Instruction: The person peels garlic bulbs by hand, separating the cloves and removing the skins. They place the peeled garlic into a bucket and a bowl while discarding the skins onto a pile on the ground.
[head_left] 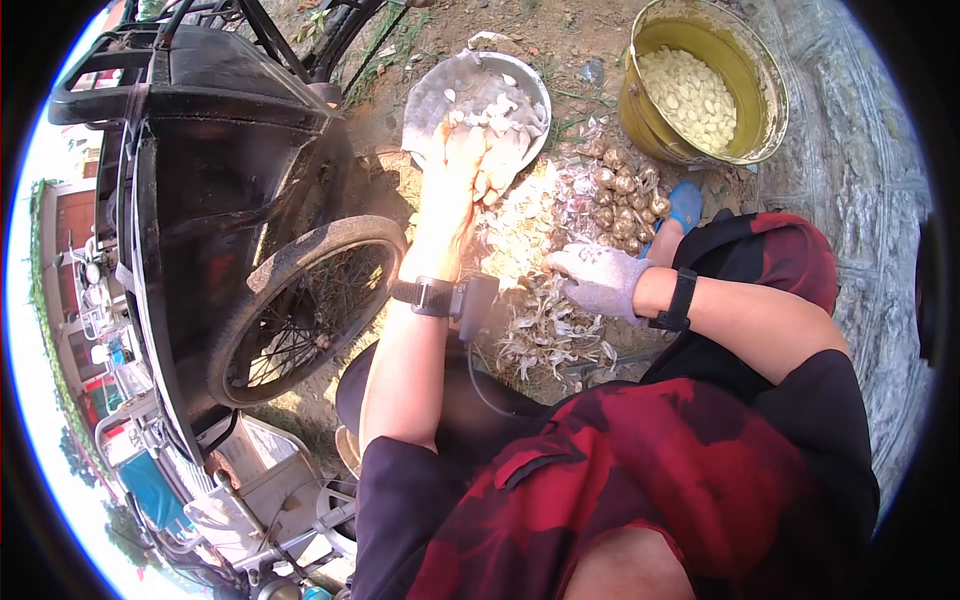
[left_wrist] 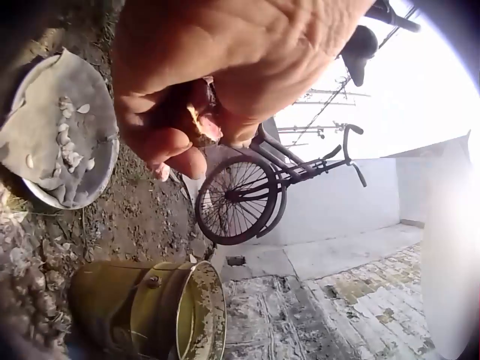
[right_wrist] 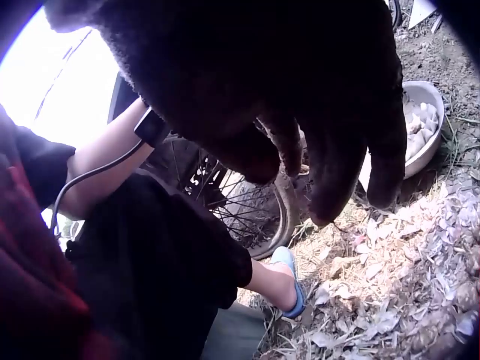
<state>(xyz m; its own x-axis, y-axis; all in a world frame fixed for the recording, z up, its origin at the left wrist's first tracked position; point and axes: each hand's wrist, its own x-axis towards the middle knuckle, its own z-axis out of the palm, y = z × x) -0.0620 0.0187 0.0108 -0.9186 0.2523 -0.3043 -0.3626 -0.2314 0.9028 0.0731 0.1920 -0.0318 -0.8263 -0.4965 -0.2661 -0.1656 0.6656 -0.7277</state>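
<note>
My bare left hand [head_left: 455, 175] is at the near edge of a metal basin [head_left: 546, 98]. Its fingers curl round a pinkish piece of garlic [left_wrist: 208, 127], mostly hidden by the palm. A grey cloth [head_left: 425, 108] lines the basin, with loose white garlic cloves [left_wrist: 69, 154] on it. My right hand [head_left: 600, 280], in a pale knitted glove, hangs above a heap of dry garlic skins [head_left: 550, 335]. In the right wrist view its dark fingers point down, loosely bent, with nothing visible held. Whole garlic bulbs [head_left: 625, 200] lie in a pile beyond the glove.
A yellow bucket [head_left: 640, 125] of peeled cloves [head_left: 690, 95] stands at the far right. On the left, a black cart [head_left: 225, 160] with a spoked wheel [head_left: 310, 310] stands close to my left arm. A blue slipper [head_left: 685, 205] is beside the bulbs.
</note>
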